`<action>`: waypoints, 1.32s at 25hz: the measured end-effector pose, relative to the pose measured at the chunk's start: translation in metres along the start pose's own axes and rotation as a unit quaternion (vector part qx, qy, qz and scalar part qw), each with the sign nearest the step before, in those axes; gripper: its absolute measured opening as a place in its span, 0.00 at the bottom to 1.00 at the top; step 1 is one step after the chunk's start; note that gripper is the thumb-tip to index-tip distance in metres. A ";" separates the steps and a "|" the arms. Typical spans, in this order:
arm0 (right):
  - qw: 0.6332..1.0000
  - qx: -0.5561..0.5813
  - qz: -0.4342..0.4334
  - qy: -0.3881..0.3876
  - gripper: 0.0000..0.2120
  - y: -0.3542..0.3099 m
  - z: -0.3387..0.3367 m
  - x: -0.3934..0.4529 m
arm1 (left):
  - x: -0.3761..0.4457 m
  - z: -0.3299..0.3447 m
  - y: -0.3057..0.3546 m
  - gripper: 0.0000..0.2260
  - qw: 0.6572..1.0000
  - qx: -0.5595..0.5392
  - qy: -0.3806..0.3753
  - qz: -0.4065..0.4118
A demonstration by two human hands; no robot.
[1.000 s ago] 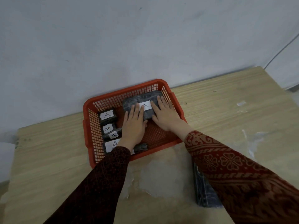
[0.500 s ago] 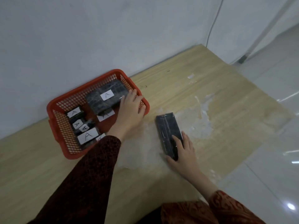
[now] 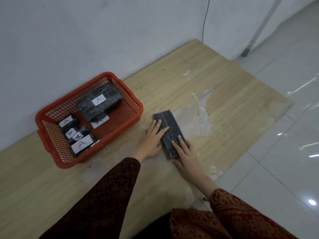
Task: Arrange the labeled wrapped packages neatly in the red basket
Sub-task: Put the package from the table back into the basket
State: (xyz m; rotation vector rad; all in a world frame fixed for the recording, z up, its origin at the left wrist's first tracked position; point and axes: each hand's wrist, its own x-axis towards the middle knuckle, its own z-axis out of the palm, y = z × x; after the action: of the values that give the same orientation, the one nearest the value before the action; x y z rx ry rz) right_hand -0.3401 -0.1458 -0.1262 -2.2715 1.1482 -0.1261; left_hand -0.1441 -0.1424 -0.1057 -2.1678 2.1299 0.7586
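Both hands rest on a dark wrapped package on the table, beside the red basket.

The left hand [image 3: 151, 140] and right hand [image 3: 185, 152] lie with fingers flat on the package [image 3: 170, 133], gripping nothing. The basket [image 3: 131, 99] holds labelled packages [image 3: 99, 102] against the wall [image 3: 103, 31]; nothing lies between package and basket on the wooden table [image 3: 207, 83].

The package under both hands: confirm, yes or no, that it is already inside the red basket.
No, the package lies on the table right of the red basket.
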 end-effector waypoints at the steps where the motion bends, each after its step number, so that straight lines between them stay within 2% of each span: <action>1: 0.999 0.037 -0.003 0.016 0.28 0.002 -0.007 -0.002 | 0.002 0.000 0.001 0.31 0.999 -0.025 0.026 0.006; 4: 0.983 0.158 -0.009 0.096 0.19 -0.001 -0.038 0.001 | 0.017 -0.014 0.007 0.29 0.988 -0.131 0.084 0.003; 6: 0.944 0.300 -0.002 0.136 0.13 -0.004 -0.065 0.008 | 0.028 -0.031 0.011 0.29 0.973 -0.198 0.115 -0.020; 9: 0.884 0.445 0.043 0.139 0.11 0.002 -0.102 0.020 | 0.036 -0.061 0.009 0.30 0.957 -0.225 0.185 -0.001; 12: 0.832 0.540 0.083 0.100 0.13 0.007 -0.123 0.037 | 0.028 -0.083 0.004 0.27 0.898 -0.345 0.271 -0.028; 14: 0.825 0.552 0.100 0.073 0.15 0.001 -0.125 0.054 | 0.017 -0.094 -0.002 0.22 0.840 -0.427 0.324 -0.088; 16: 0.838 0.535 0.103 0.042 0.17 -0.012 -0.120 0.076 | 0.003 -0.100 -0.012 0.18 0.800 -0.440 0.380 -0.145; 19: 0.858 0.502 0.103 0.030 0.22 -0.048 -0.113 0.115 | -0.022 -0.109 -0.033 0.16 0.761 -0.428 0.451 -0.187; 20: 0.871 0.481 0.097 0.032 0.21 -0.061 -0.110 0.129 | -0.028 -0.110 -0.041 0.16 0.748 -0.420 0.470 -0.208; 23: 0.947 0.320 0.011 0.025 0.14 -0.099 -0.101 0.172 | -0.046 -0.105 -0.074 0.16 0.704 -0.405 0.505 -0.292; 26: 0.972 0.223 -0.070 0.020 0.21 -0.134 -0.094 0.199 | -0.058 -0.084 -0.106 0.16 0.678 -0.443 0.482 -0.333; 30: 0.972 0.108 -0.207 0.034 0.26 -0.155 -0.067 0.209 | -0.059 -0.060 -0.129 0.16 0.679 -0.464 0.416 -0.387; 33: 0.972 0.046 -0.228 0.029 0.25 -0.155 -0.048 0.214 | -0.057 -0.060 -0.140 0.17 0.673 -0.452 0.410 -0.417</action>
State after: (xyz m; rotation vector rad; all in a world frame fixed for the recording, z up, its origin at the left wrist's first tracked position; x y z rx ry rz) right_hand -0.1128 -0.2600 -0.0397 -2.4220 0.6114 -0.4167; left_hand 0.0101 -0.0983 -0.0781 -4.0560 0.2918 0.8798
